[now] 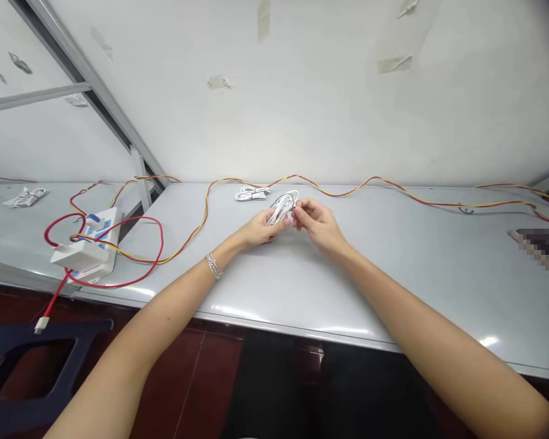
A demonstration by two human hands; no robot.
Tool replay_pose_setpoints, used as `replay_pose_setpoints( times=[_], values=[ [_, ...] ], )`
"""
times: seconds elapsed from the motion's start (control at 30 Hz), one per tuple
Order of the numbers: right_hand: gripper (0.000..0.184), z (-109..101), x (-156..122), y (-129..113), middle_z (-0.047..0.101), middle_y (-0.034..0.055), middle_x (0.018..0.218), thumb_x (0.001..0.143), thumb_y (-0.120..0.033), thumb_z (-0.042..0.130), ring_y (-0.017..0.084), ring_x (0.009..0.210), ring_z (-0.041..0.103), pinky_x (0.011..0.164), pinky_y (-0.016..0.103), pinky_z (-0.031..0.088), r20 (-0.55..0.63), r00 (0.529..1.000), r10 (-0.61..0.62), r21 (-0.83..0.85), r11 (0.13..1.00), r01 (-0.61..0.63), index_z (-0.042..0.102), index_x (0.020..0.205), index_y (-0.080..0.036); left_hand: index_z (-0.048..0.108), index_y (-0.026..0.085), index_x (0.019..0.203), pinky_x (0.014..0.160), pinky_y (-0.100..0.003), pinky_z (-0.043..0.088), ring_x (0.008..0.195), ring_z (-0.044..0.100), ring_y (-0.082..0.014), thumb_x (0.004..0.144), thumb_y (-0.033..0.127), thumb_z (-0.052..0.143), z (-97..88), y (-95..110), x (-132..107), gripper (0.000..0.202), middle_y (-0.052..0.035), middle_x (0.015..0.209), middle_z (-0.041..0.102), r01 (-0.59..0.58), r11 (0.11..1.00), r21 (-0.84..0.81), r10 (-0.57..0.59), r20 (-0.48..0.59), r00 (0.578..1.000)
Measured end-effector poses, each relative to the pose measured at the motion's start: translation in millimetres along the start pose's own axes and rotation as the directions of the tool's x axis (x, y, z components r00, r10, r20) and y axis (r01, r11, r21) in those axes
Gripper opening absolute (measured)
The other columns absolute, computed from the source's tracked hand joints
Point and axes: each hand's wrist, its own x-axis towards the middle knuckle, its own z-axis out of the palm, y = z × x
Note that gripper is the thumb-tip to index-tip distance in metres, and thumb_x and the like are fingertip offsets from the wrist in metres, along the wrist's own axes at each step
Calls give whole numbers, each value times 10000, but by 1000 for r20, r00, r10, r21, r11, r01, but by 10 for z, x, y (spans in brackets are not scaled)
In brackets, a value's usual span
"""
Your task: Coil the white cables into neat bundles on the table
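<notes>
Left hand and right hand pinching a bundled white cable in a firm grip, held over the grey desk, second white cable coil just behind, red-and-yellow wire beyond, any print on the white power strip too small to read

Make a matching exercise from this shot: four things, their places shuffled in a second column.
Things
1. Bracelet
2. Bundled white cable
3. Coiled white cable
4. Power strip

Places
A. Left part of the table, red wire looped around it
B. Around the left wrist
C. Lying on the table beyond the hands
D. Between the left hand and right hand

Pairs: 1-B, 2-D, 3-C, 4-A
</notes>
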Motion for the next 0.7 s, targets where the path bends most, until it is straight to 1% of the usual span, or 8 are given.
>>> replay_pose_setpoints(
  times=[0.13, 0.27, 0.37, 0.47, 0.53, 0.6, 0.63, 0.7],
  values=[
    [259, 18, -20, 28, 559, 1, 791, 864, -449, 637, 130, 648, 522, 629, 297, 434, 24, 999, 22, -176, 984, -18, 525, 830, -218, 478, 195, 817, 436, -196, 212, 490, 200, -43, 823, 774, 600, -14, -31, 26, 591, 87, 634, 249, -9, 993, -121, 0, -75, 997],
    [154, 60, -50, 51, 576, 2, 790, 880, -353, 568, 135, 629, 512, 629, 307, 445, 52, 998, 46, -278, 960, -29, 526, 835, -211, 462, 192, 791, 438, -180, 202, 477, 211, -36, 829, 752, 619, -54, -32, 43, 582, 89, 622, 262, -36, 990, -139, 25, -81, 996],
    [104, 12, -62, -30, 639, 28, 832, 895, -299, 556, 151, 664, 549, 662, 315, 457, 81, 995, 55, -462, 887, -11, 550, 861, -200, 475, 188, 784, 437, -182, 218, 465, 232, -36, 835, 732, 632, -55, -16, 39, 569, 86, 616, 275, -29, 989, -143, 17, -87, 996],
    [90, -96, -75, -273, 707, 67, 926, 894, -284, 616, 189, 774, 623, 732, 335, 480, 187, 970, 155, -665, 747, 8, 610, 898, -195, 491, 182, 787, 437, -188, 224, 460, 241, -36, 868, 686, 627, -55, -11, 29, 528, 78, 622, 295, 0, 990, -139, -15, -103, 995],
    [110, -173, -109, -505, 726, 84, 990, 909, -295, 623, 216, 840, 656, 742, 343, 494, 233, 920, 314, -766, 642, -25, 657, 944, -197, 498, 179, 792, 436, -187, 209, 464, 231, -36, 885, 657, 624, -65, -20, 25, 503, 74, 629, 302, 23, 991, -130, -37, -105, 994],
    [151, -268, -189, -732, 736, 85, 1040, 917, -333, 634, 237, 888, 680, 729, 342, 517, 242, 870, 430, -816, 576, -58, 694, 987, -214, 500, 176, 794, 438, -185, 197, 471, 220, -36, 896, 638, 618, -78, -31, 23, 488, 74, 634, 294, 45, 993, -113, -57, -102, 993],
    [178, -342, -252, -825, 740, 79, 1046, 916, -374, 645, 244, 905, 688, 729, 341, 529, 233, 879, 416, -816, 575, -55, 706, 996, -227, 498, 175, 792, 440, -183, 194, 475, 218, -38, 901, 634, 613, -84, -35, 23, 485, 73, 637, 288, 56, 993, -101, -66, -100, 993],
    [254, -592, -431, -947, 743, 76, 1095, 933, -466, 626, 250, 967, 701, 785, 356, 554, 200, 930, 310, -794, 608, -32, 718, 1046, -258, 491, 175, 785, 443, -183, 187, 483, 213, -41, 912, 632, 593, -87, -35, 23, 485, 74, 639, 271, 76, 994, -75, -83, -93, 992]
  ],
)
